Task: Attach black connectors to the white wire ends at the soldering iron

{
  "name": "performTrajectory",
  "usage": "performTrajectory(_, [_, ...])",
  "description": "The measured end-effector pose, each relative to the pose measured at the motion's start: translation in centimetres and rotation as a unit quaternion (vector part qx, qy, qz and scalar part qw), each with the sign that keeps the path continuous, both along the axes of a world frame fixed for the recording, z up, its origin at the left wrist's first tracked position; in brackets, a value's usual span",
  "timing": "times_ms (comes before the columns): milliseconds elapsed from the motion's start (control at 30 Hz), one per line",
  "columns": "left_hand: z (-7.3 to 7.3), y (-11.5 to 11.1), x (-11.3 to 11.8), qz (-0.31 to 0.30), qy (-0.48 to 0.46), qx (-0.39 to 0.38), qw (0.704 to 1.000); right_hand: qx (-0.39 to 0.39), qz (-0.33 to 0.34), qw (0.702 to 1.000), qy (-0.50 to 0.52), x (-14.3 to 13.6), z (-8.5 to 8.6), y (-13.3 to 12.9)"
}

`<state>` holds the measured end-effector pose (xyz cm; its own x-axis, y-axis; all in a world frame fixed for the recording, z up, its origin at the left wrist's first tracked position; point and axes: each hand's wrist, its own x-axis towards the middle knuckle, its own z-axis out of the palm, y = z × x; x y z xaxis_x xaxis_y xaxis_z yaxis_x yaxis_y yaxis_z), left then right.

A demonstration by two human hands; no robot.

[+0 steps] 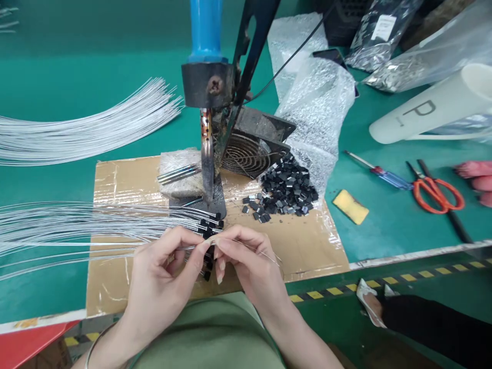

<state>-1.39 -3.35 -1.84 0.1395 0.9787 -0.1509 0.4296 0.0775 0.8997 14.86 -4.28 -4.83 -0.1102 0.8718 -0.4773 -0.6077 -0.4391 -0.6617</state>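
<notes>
My left hand [161, 271] and my right hand [253, 259] meet fingertip to fingertip, both closed in a pinch on a thin wire [265, 253]. One stretch of it pokes out past my right fingers; the pinched part is hidden. Behind and under my hands lies a bundle of white wires [115, 224] with small black tips [207, 224], reaching off to the left. Beyond them, a soldering iron with a blue handle [206, 31] hangs in a black clamp, its metal tip [208, 174] pointing down.
A pile of small black pieces [290, 187] sits on a cardboard sheet [307, 246], beside a dusty fan [246, 154]. More white wires [96, 130] lie at left. To the right are a yellow sponge [350, 206], screwdriver [390, 177], scissors [434, 195] and white cup [423, 110].
</notes>
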Motion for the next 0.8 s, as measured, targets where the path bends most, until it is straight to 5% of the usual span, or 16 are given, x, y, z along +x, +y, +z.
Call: performTrajectory(800, [-0.9, -0.3, 1.0, 0.065, -0.065, 0.026, 0.995, 0.014, -0.076, 0.996, 0.050, -1.2, -0.2, -0.3])
